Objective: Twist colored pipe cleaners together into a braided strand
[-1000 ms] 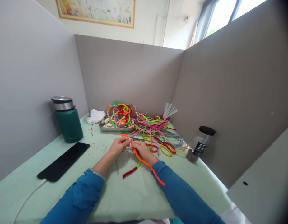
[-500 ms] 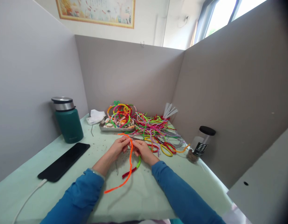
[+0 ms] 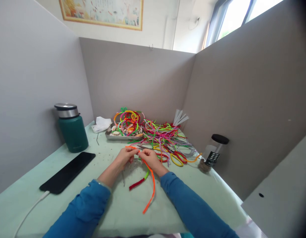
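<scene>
My left hand (image 3: 125, 157) pinches an orange pipe cleaner (image 3: 153, 187), a short end of which sticks out past the fingertips toward the tray. Close beside it, my right hand (image 3: 150, 158) is closed on the same orange strand, and the long end hangs down in a curve toward the table's front. Below the hands a pipe cleaner piece, green at the top and dark red (image 3: 137, 183) at its lower end, curves out from under my right hand. Its upper part is hidden by the fingers. Scissors blades (image 3: 144, 147) lie just behind my right hand.
A metal tray (image 3: 124, 138) holds shells and colourful loops. Right of it spreads a heap of pipe cleaners (image 3: 165, 134). A green bottle (image 3: 73, 132) and a black phone (image 3: 68, 172) with a cable are on the left. A clear jar (image 3: 213, 153) stands right, near the grey partition.
The long orange end has swung from the left of the green and red piece to its right. My fingertips have shifted slightly on the strand.
</scene>
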A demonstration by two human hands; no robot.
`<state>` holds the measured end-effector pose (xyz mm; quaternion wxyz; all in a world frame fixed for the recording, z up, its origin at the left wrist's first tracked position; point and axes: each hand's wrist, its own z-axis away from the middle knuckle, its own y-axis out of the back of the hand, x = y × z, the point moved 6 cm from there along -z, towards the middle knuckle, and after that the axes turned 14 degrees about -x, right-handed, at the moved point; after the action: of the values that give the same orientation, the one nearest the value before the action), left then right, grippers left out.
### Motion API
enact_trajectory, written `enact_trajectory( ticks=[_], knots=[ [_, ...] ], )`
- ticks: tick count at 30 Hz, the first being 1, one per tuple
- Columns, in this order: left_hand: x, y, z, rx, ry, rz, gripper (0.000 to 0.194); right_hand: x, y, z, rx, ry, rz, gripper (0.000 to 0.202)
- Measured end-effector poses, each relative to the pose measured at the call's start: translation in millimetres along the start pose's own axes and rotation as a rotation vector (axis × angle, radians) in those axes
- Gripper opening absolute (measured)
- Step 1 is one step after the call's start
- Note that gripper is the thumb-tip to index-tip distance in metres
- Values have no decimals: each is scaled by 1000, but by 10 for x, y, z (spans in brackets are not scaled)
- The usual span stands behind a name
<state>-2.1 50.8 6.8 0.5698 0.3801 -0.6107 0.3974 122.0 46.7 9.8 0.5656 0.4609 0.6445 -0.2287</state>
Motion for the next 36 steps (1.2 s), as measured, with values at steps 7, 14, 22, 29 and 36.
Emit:
enact_trajectory(
  ticks=[7,14,22,29,36],
  knots=[
    [53,-91,34,-172,6,269,22,113,342,-11,166,-40,94,38],
    [109,-163,62,-293,-38,390,15,130,890,138,279,-377,992,21],
    [86,-131,49,-266,-29,468,22,73,816,165,-34,-387,1161,30],
    [66,-78,31,-193,-55,392,26,91,828,154,-75,-379,1152,26],
    [79,-105,36,-230,-94,292,25,49,745,117,-132,-429,1221,31]
  ],
)
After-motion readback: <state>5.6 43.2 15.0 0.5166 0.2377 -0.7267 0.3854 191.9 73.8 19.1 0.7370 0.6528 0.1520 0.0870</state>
